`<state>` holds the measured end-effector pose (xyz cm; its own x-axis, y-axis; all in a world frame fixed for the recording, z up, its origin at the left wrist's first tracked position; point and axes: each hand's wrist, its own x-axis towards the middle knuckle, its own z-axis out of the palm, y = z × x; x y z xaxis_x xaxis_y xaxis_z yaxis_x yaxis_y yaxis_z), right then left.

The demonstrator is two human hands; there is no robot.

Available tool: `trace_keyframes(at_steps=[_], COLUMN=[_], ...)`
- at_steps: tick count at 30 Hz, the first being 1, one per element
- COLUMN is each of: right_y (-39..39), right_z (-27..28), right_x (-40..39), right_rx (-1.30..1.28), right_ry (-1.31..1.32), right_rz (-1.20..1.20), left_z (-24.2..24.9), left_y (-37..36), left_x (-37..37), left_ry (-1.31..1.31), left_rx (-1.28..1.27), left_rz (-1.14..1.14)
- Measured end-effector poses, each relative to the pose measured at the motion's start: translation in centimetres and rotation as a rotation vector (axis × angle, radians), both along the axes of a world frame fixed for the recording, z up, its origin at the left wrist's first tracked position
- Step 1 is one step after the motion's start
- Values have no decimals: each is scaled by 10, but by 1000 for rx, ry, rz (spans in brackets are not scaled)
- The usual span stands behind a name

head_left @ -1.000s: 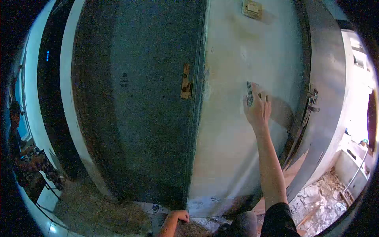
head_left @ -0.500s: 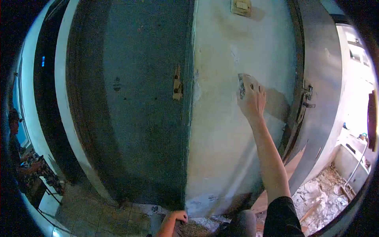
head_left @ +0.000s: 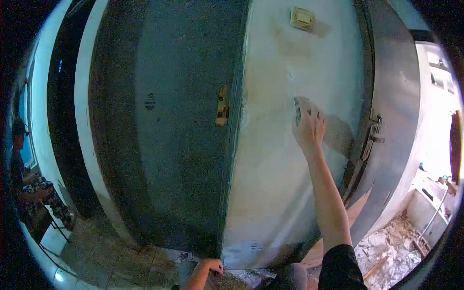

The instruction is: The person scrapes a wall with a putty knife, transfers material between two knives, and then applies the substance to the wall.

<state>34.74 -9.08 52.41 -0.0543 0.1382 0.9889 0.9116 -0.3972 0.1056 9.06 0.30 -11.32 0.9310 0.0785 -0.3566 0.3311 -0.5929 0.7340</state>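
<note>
- Left hand (head_left: 209,266) low at the bottom edge of the view, fingers curled, resting on a grey thing at the knee; cannot tell whether anything is gripped.
- Dusty floor (head_left: 121,256) close by, with rubble (head_left: 394,241) at the bottom right corner.
- Right hand (head_left: 309,126) stretched up and pressed flat on the pale wall (head_left: 270,183), fingers spread a little over a sanding pad (head_left: 297,110).
- Sanding pad small, flat and dark, speckled with white dust; only its left edge peeks out past the fingers.
- Long side of the sanding pad running up and down, flat face turned into the wall.
- Pad sitting about midway up the wall, nearer the right edge than the left.
- Lots of bare wall above, below and to the left for sliding.
- Dark green door (head_left: 179,121) meeting the left edge of the wall, with a brass latch (head_left: 222,106) on it.
- Grey door frame with a metal handle (head_left: 371,137) near the right edge of the wall.
- Light switch (head_left: 302,18) far up near the top edge.
- Another person (head_left: 21,164) sitting far off at the left.
</note>
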Motion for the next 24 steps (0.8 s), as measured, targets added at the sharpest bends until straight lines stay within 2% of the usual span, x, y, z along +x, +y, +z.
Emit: trace_keyframes(at_steps=[4, 7, 8, 11, 14, 15, 17, 18, 24], right_y=[-5, -3, -1, 12, 10, 11, 8, 7, -21], right_z=[25, 10, 4, 24, 56, 56, 53, 49, -20], right_x=[-11, 0, 3, 5, -13, -13, -8, -5, -6], right_rx=[-57, -21, 13, 8, -3, -13, -28, -48, -122], right_ry=[87, -13, -62, -28, 11, 10, 11, 3, 40], right_rz=[-43, -99, -116, -100, -67, -67, -67, -69, -24], left_z=[18, 27, 14, -6, -13, -17, -22, -23, 41], left_y=[-4, -12, -8, -1, 3, 4, 8, 8, -17], left_x=[-5, -12, -12, -10, -9, -8, -12, -12, -20], left_ry=[-61, -79, -133, -2, -173, -134, -54, -47, -54], left_rx=[70, 75, 116, 27, 49, 29, -7, 56, 79], left_rz=[-23, 60, 48, 60, -14, 18, 79, 85, -3])
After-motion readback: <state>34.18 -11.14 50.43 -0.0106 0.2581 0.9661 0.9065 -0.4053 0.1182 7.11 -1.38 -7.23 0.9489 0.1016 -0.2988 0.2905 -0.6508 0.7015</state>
